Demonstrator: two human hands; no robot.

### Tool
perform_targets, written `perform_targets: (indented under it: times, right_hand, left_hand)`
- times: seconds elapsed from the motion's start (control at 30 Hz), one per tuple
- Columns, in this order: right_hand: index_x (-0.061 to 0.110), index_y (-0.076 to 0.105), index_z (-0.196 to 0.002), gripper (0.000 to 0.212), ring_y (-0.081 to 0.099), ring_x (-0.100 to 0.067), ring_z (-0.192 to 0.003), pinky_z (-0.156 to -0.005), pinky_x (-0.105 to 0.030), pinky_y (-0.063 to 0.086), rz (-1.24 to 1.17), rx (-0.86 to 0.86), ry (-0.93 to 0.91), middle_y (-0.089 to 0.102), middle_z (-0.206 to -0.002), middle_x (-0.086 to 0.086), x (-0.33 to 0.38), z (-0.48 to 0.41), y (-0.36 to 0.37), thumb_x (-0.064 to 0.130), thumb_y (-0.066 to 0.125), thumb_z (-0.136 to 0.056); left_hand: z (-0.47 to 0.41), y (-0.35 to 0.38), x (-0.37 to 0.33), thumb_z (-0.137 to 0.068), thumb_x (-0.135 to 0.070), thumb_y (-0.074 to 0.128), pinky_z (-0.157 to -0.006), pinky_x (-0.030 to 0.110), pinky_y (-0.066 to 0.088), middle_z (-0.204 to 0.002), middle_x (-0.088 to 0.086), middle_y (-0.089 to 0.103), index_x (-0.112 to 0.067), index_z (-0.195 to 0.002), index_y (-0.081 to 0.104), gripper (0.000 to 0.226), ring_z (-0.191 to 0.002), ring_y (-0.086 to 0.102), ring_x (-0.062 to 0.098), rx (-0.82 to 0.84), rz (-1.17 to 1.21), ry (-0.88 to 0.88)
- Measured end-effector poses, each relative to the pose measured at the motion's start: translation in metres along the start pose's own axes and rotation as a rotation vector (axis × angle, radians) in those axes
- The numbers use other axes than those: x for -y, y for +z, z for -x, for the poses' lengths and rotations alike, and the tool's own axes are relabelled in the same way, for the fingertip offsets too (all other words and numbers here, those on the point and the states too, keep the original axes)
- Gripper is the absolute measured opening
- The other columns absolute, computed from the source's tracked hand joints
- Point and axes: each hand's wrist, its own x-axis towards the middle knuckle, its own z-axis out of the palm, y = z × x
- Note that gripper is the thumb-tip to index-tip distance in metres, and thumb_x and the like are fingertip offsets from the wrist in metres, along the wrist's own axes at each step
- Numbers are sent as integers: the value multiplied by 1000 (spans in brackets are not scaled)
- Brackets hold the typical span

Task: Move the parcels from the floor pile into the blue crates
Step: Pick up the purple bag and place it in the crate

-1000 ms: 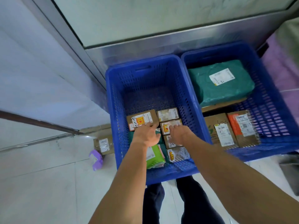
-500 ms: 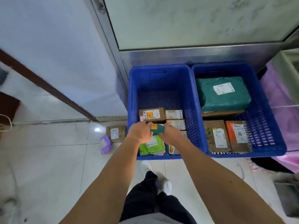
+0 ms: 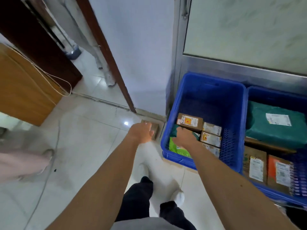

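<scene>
Two blue crates stand side by side against a metal-framed door: the left crate (image 3: 207, 80) and the right crate (image 3: 274, 95). My right hand (image 3: 184, 136) is inside the left crate, gripping a dark green parcel (image 3: 173, 132) that lies over a bright green pouch (image 3: 177, 148), beside a brown box with an orange label (image 3: 189, 121) and small cardboard boxes (image 3: 211, 139). My left hand (image 3: 141, 132) hovers open, holding nothing, over a small cardboard parcel (image 3: 155, 128) on the floor left of the crate. The hand hides most of that parcel.
The right crate holds a large green parcel (image 3: 274, 127) and labelled cardboard boxes (image 3: 255, 166). A wooden panel (image 3: 25, 88) with a loose cable stands at the left. Another person's foot (image 3: 47, 155) is on the tiles at the left. My own legs are below.
My view has swung left. My left hand let go of the dark green parcel and moved left out of the crate, over the floor parcel. My right hand stays on the green parcel in the crate.
</scene>
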Motion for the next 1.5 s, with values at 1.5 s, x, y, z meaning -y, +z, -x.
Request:
perform_targets:
  times: [1.5]
  right_hand:
    - [16, 51, -126, 42, 62, -26, -105, -84, -32, 48, -379, 255, 319, 62, -117, -5, 141, -556, 428, 44, 53, -95]
  left_hand:
    - [-412, 486, 338, -104, -39, 39, -115, 35, 31, -159, 3, 36, -32, -156, 28, 53, -142, 40, 28, 358, 621, -259]
